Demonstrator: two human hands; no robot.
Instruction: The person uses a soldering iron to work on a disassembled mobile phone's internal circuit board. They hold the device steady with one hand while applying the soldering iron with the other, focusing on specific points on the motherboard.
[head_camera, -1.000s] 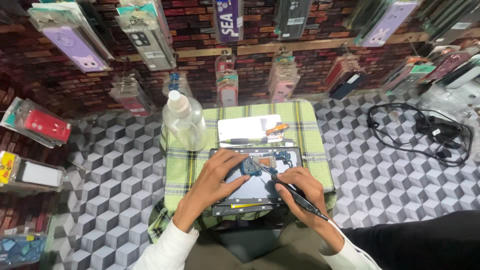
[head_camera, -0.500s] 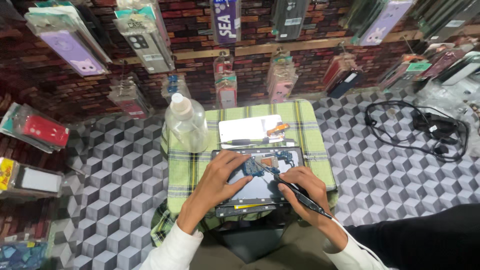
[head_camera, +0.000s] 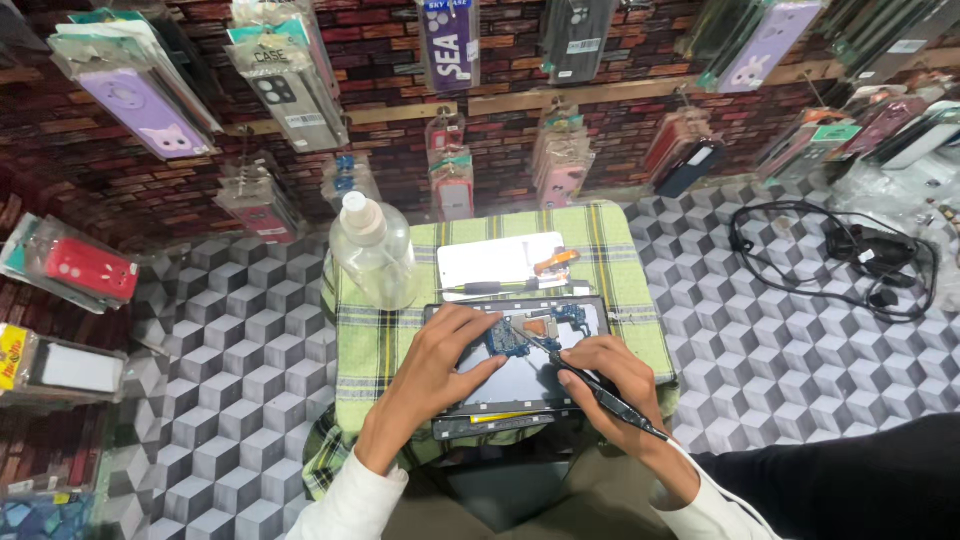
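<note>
An opened phone (head_camera: 530, 375) with its back off lies on a green checked cloth (head_camera: 375, 345), its blue circuit board (head_camera: 525, 332) showing near the top. My left hand (head_camera: 440, 365) rests on the phone's left side, fingers spread and pressing it down. My right hand (head_camera: 615, 375) holds a thin black tool (head_camera: 590, 380) like a pen, its tip on the circuit board. A thin white cord runs from the tool's back end past my wrist.
A clear plastic bottle (head_camera: 375, 250) stands at the cloth's back left. A white panel (head_camera: 500, 260) with an orange-handled tool (head_camera: 555, 262) lies behind the phone. Black cables (head_camera: 850, 255) lie at the right. Packaged phone cases (head_camera: 290, 70) hang on the brick-pattern wall.
Both hands stay on the phone; the tool tip shifts only slightly on the board. The view has drifted a little.
</note>
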